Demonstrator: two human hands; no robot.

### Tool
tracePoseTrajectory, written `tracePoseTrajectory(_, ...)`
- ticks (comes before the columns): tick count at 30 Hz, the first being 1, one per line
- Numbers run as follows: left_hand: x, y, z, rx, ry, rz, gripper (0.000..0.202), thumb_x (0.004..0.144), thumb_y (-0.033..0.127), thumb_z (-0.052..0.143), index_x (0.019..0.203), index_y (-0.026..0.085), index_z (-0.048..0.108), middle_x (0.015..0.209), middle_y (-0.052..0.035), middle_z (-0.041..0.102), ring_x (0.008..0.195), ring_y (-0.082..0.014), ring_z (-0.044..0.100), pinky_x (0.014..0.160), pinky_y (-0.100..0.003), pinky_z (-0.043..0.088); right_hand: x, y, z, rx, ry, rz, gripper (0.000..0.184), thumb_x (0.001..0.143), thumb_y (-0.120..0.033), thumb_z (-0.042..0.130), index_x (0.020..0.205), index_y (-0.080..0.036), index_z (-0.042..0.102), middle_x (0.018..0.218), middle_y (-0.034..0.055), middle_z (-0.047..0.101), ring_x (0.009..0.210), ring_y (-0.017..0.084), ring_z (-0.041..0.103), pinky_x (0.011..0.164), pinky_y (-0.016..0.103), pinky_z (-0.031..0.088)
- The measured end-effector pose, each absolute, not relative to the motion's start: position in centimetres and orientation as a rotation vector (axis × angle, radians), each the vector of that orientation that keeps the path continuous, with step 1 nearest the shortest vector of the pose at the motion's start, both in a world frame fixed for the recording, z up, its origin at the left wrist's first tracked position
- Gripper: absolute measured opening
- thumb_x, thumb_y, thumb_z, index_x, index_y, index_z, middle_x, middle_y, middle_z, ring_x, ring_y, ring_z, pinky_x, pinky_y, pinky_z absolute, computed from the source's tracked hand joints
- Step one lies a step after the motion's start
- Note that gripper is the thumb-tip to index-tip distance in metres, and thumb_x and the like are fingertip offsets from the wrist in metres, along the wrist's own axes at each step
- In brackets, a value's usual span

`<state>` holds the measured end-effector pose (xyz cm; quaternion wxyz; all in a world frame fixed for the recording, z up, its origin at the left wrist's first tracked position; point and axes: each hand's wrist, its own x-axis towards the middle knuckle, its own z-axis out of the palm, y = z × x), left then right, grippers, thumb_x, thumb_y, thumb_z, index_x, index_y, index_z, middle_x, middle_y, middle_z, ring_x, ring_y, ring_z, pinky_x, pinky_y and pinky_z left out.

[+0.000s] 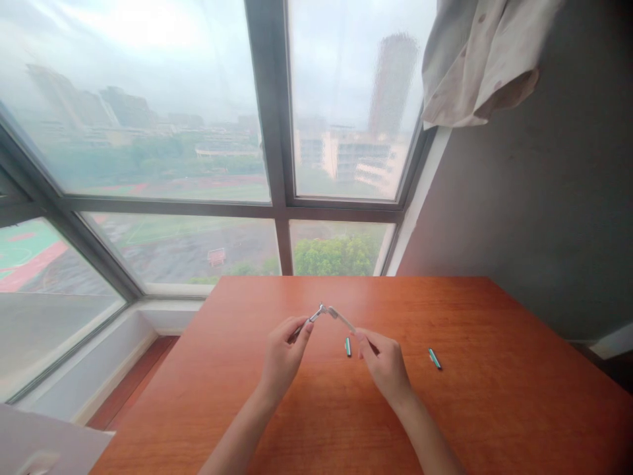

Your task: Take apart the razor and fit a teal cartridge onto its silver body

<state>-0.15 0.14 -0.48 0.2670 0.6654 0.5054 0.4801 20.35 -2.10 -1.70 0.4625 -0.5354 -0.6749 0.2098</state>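
Over the middle of the wooden surface, a silver handle, which looks like that of a razor, is held in the air by the person's left hand. The handle comes out beyond the fingertips, inclined up toward the right. The left hand pinches it between thumb and fingers, probably so that its small head stays free and easy to see.

Also over the middle of the surface, the right hand pinches the lower end of a pale stick. This stick has a grey tip, perhaps a brush, and slants up to the left, away from the fingertips. The tip is just beside the head of the handle; whether they touch, one cannot tell. Both are seemingly held by their lower ends to let the two upper ends come together.

On the surface lie two small green-and-dark pieces, similar to blade cartridges: the nearer cartridge around its middle, close to the right hand, and the farther cartridge more to its right side, maybe put apart to leave working room. Beyond the surface's far edge stands a large window.
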Motion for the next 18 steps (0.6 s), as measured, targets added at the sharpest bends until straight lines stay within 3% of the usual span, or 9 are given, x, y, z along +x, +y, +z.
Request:
tracePoseTrajectory(7,0.84,-0.28,-0.49,1.905,1.302,1.192,0.026,0.088,0.034,0.051,0.085,0.016,0.069,0.068,-0.0029,0.060,0.061,-0.0145,0.052,0.055,-0.022,0.039,20.43,-2.12,-1.63,-1.321,-1.630,0.522,0.044,0.094,-0.039,0.039,0.056,-0.018,0.050,0.052,-0.0035,0.041,0.050,0.011,0.042,0.051,0.020,0.029)
tracePoseTrajectory(18,0.27,-0.01,-0.63,1.789,1.356,1.275,0.026,0.087,0.036,0.052,0.086,0.016,0.069,0.075,-0.0048,0.066,0.069,-0.0174,0.058,0.061,-0.024,0.044,20.25,-2.21,-1.29,-1.297,-1.652,0.510,0.043,0.094,-0.038,0.040,0.057,-0.018,0.051,0.053,-0.0029,0.045,0.051,0.011,0.045,0.052,0.020,0.030)
